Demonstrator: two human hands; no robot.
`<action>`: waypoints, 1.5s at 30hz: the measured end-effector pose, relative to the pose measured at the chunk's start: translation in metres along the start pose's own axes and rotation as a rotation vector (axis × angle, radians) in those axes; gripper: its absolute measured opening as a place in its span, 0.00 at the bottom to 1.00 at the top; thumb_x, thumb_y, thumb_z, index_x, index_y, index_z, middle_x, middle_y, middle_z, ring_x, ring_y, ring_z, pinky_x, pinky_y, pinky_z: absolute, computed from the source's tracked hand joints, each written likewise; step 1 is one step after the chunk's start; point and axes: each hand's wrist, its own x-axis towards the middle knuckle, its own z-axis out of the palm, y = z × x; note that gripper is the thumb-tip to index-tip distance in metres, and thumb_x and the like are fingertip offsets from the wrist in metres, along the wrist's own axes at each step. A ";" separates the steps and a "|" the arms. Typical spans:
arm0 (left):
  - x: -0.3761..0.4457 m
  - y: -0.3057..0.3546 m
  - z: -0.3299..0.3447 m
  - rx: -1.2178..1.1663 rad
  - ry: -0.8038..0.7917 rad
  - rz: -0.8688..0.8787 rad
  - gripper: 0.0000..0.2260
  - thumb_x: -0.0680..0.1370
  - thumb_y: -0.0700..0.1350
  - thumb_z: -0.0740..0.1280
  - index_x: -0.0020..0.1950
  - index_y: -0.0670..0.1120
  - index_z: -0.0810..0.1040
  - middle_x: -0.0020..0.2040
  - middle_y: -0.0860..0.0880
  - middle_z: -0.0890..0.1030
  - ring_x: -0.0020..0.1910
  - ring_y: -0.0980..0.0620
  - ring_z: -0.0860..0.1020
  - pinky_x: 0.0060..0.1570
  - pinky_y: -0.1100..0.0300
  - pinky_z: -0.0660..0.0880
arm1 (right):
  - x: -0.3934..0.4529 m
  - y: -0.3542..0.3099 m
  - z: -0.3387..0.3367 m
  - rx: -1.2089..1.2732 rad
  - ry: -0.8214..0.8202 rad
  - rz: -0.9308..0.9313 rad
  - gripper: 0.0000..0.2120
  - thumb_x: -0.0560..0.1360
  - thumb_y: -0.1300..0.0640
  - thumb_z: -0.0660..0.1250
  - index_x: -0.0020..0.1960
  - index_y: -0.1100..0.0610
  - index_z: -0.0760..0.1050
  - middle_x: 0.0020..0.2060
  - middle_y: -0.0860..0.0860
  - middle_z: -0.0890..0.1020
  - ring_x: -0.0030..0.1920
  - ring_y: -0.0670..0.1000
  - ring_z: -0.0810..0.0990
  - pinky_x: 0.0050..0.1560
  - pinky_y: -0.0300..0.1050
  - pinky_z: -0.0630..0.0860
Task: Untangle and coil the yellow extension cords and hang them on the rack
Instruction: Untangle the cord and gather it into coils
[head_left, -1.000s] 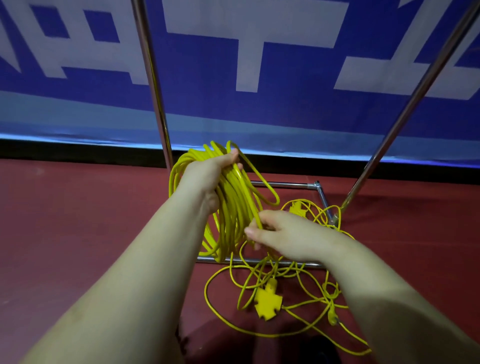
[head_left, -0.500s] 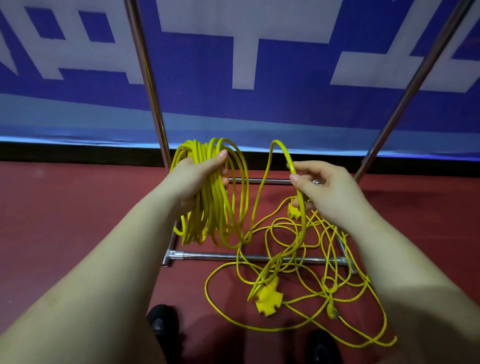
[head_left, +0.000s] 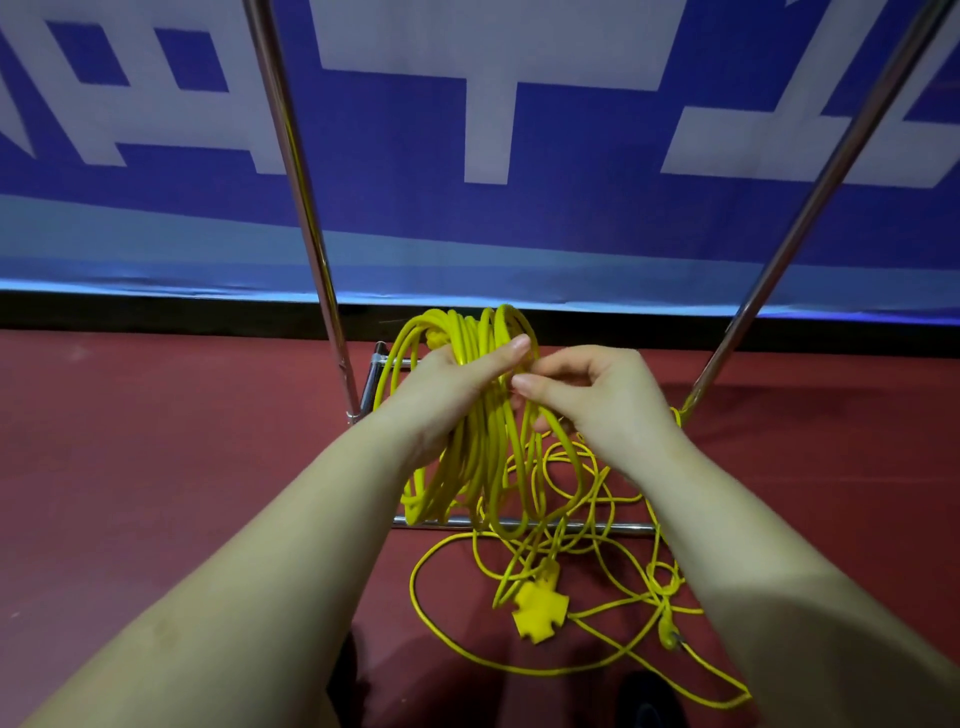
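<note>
My left hand (head_left: 457, 384) grips a thick coil of yellow extension cord (head_left: 467, 457) that hangs down in several loops in front of the rack. Right beside it, my right hand (head_left: 597, 395) pinches a strand of the same cord at the top of the coil. From there the strand drops to a loose tangle of yellow cord (head_left: 597, 525) on the floor. A yellow cross-shaped socket block (head_left: 537, 610) lies in that tangle, and a yellow plug end (head_left: 667, 635) lies to its right.
The metal rack has two upright poles, left (head_left: 306, 208) and right (head_left: 810, 208), and a base bar (head_left: 431, 521) low on the red floor. A blue and white banner (head_left: 519, 130) hangs behind. My dark shoe tips (head_left: 644, 701) show at the bottom edge.
My right hand has swung left from its raised spot and brought a new loop against the coil in my left hand. The coil has gained loops.
</note>
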 end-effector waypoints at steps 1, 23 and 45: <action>0.001 -0.001 0.001 -0.010 0.024 -0.001 0.09 0.73 0.49 0.71 0.41 0.44 0.79 0.34 0.44 0.82 0.35 0.47 0.82 0.40 0.55 0.80 | 0.000 0.001 0.002 -0.022 -0.003 -0.015 0.02 0.70 0.61 0.73 0.41 0.58 0.80 0.28 0.48 0.82 0.25 0.43 0.79 0.28 0.33 0.72; 0.019 0.010 -0.048 -0.602 0.317 0.034 0.07 0.78 0.39 0.65 0.40 0.42 0.77 0.32 0.50 0.80 0.29 0.56 0.79 0.37 0.58 0.79 | -0.003 0.067 -0.019 -0.756 -0.383 0.189 0.03 0.79 0.59 0.60 0.48 0.52 0.70 0.42 0.50 0.82 0.43 0.51 0.80 0.47 0.43 0.76; 0.007 -0.022 -0.017 0.493 0.095 0.235 0.20 0.72 0.45 0.73 0.59 0.48 0.69 0.46 0.48 0.79 0.51 0.43 0.80 0.56 0.46 0.75 | 0.013 0.000 -0.028 0.783 0.215 0.543 0.08 0.78 0.59 0.61 0.42 0.61 0.71 0.23 0.54 0.80 0.25 0.49 0.82 0.25 0.35 0.77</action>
